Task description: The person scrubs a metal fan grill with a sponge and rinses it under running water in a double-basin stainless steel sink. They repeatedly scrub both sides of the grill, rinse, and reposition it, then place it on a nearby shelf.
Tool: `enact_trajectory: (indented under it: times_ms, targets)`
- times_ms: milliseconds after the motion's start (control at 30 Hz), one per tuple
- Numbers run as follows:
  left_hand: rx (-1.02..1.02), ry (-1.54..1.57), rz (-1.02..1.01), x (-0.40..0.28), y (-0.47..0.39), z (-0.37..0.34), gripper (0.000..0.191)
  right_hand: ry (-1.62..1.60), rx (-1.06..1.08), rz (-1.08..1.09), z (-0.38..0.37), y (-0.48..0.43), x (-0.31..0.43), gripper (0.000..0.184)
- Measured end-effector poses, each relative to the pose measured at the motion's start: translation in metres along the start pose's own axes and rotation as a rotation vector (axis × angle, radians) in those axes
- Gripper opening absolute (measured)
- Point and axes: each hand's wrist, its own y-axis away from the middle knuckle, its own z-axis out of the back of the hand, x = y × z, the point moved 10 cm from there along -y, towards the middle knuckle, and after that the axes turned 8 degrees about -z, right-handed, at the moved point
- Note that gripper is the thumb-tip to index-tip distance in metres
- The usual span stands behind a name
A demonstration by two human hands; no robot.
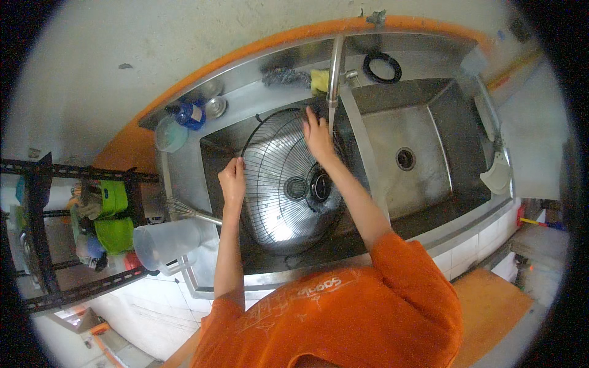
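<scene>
A round black wire fan grille (pixel 271 184) with a dark central badge stands tilted in the left basin of a stainless steel sink (pixel 363 138). My left hand (pixel 232 180) grips its left rim, fingers closed around the edge. On the upper right part of the grille lies my right hand (pixel 318 140), its fingertips near the rim and its thumb apart. Whether those fingers hold the wires or only touch them is unclear. Just beside that hand, water runs from the metal faucet (pixel 336 69) into the basin.
A yellow sponge (pixel 319 82), a black ring (pixel 382 67) and a blue bottle (pixel 191 116) line the back ledge. At left are a whisk (pixel 193 214), a clear plastic pitcher (pixel 165 241) and a black rack (pixel 43 230). The right basin has a drain (pixel 405 158).
</scene>
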Motion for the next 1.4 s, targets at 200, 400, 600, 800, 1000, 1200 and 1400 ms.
enact_trajectory:
  times_ms: [200,400,600,800,1000,1200,1400]
  targets:
    - [-0.029,-0.001,0.000,0.005,-0.004,-0.001,0.034,-0.229,0.323,-0.037,0.016,0.073,0.082,0.045]
    - [0.060,-0.046,-0.013,-0.001,-0.019,-0.001,0.036,0.030,0.119,0.783,0.014,0.160,0.152,0.050]
    - [0.023,0.036,-0.180,-0.029,-0.028,0.008,0.033,-0.149,0.306,0.177,0.011,0.043,0.085,0.051]
    - [0.004,-0.013,-0.180,-0.029,-0.020,0.009,0.033,-0.089,0.071,0.257,0.064,0.044,0.120,0.053]
    - [-0.007,0.007,-0.167,-0.024,-0.017,0.014,0.036,-0.217,0.344,0.381,0.038,0.099,0.128,0.050]
    - [-0.032,0.020,-0.182,-0.025,-0.013,0.011,0.037,0.058,-0.129,0.152,0.038,0.021,0.011,0.045]
    - [-0.020,0.030,-0.071,-0.007,-0.008,0.008,0.035,-1.299,0.201,-0.794,-0.045,0.006,-0.108,0.044]
